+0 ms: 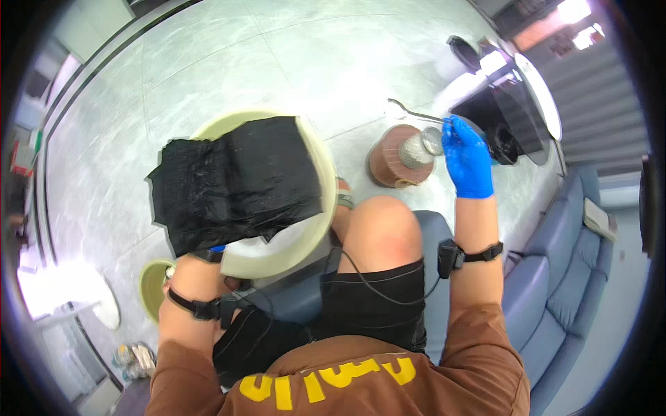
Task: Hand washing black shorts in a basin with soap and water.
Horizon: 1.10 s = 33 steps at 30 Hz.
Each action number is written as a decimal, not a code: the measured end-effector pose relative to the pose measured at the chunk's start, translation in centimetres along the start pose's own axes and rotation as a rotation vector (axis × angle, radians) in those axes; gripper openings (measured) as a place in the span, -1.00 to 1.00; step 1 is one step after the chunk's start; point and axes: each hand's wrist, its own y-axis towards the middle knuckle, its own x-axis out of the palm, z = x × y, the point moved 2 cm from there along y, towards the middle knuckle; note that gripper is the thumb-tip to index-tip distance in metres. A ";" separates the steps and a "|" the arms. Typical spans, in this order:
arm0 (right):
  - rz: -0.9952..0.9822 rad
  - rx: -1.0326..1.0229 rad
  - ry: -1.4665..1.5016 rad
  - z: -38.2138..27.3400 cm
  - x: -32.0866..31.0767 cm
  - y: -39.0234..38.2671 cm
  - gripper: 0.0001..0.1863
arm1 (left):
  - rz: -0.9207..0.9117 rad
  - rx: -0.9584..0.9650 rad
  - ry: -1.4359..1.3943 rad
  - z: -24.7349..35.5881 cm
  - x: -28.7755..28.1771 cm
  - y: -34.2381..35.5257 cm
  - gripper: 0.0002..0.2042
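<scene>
My right hand, in a blue glove, pinches the handle of a metal spoon. The spoon's bowl points left, above a clear jar with pale contents that stands on a round brown stool. A creased black cloth, possibly a garment, spreads over a large cream basin. Only a bit of blue glove shows of my left hand, at the cloth's near edge. The cloth covers its fingers, so its grip is hidden. Something white shows inside the basin below the cloth.
A smaller yellow-green bucket stands at the lower left, by my left forearm. To the right are a blue-grey sofa and a round-edged table with a dark top. A thin cable crosses my lap.
</scene>
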 end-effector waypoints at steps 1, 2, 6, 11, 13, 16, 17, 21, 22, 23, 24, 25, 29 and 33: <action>-0.083 0.015 0.005 0.4 2.4 -1.5 -0.78 | 0.006 -0.001 -0.018 0.5 0.3 0.1 -0.24; -0.133 0.038 -0.022 1.1 5.4 -3.1 -0.77 | 0.010 -0.002 -0.030 0.8 0.4 0.3 -0.24; -0.243 0.001 -0.392 5.7 15.5 -9.8 -0.81 | 0.028 -0.042 -0.049 0.7 0.4 -0.3 -0.25; -0.551 -0.516 -0.879 8.8 22.3 -16.1 -0.87 | 0.043 -0.081 -0.069 0.2 0.4 -0.8 -0.25; -0.722 -0.904 -1.064 8.3 23.1 -17.5 -0.88 | 0.050 -0.099 -0.066 -0.3 0.5 -1.1 -0.25; -0.787 -0.985 -1.100 7.4 23.1 -17.8 -0.86 | 0.048 -0.110 -0.061 -0.6 0.5 -1.3 -0.26; -0.789 -0.987 -1.105 7.4 22.5 -17.5 -0.86 | 0.047 -0.105 -0.055 -0.9 0.4 -1.5 -0.26; -0.270 -0.292 -0.612 6.5 17.8 -14.2 -0.84 | 0.053 -0.103 -0.062 -0.7 0.9 -1.5 -0.26; -0.200 -0.238 -0.476 5.7 16.7 -13.1 -0.82 | 0.053 -0.102 -0.058 -0.8 1.0 -1.5 -0.26; -0.127 -0.186 -0.343 5.0 15.4 -11.9 -0.80 | 0.055 -0.103 -0.068 -0.4 1.3 -1.3 -0.26; -0.088 -0.171 -0.221 3.8 13.1 -10.3 -0.78 | 0.064 -0.099 -0.082 -0.1 1.7 -1.0 -0.26; -0.050 -0.156 -0.095 3.0 10.2 -8.4 -0.76 | 0.064 -0.096 -0.075 -0.2 1.9 -0.9 -0.26; 0.025 -0.296 -0.283 0.9 -3.6 -0.5 -0.82 | 0.054 -0.113 -0.033 -1.7 1.2 -1.0 -0.27; 0.360 -0.364 -0.288 0.5 -17.1 4.5 -0.94 | 0.031 -0.100 -0.014 -2.4 1.2 -0.8 -0.27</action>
